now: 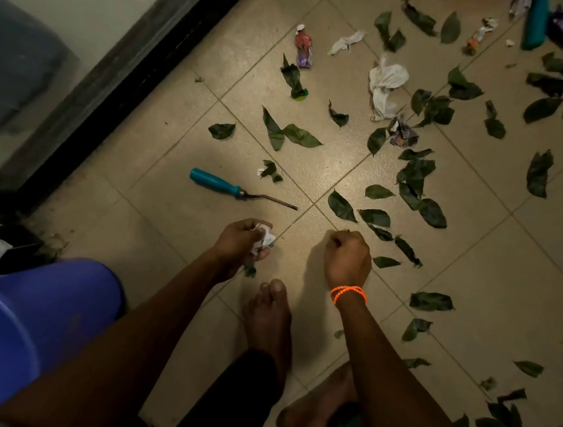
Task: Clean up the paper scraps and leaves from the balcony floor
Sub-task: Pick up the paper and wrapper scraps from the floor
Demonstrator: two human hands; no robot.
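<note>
Left hand [241, 240] has its fingers clamped around a crumpled white paper scrap [264, 237], with a bit of leaf poking out underneath. Right hand [348, 254], the one with the orange bracelet [349, 294], is curled into a fist just above the tile floor [176, 224]; can't tell if anything's inside. Leaves [414, 181] and more paper scraps [385, 82] are scattered all over ahead and to the right. A teal-handled tool [221, 184] lies near the left hand, and a blue bucket [22, 319] sits at lower left.

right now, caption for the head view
Left hand holds crumpled paper, right fist closed, leaves across the floor.
</note>
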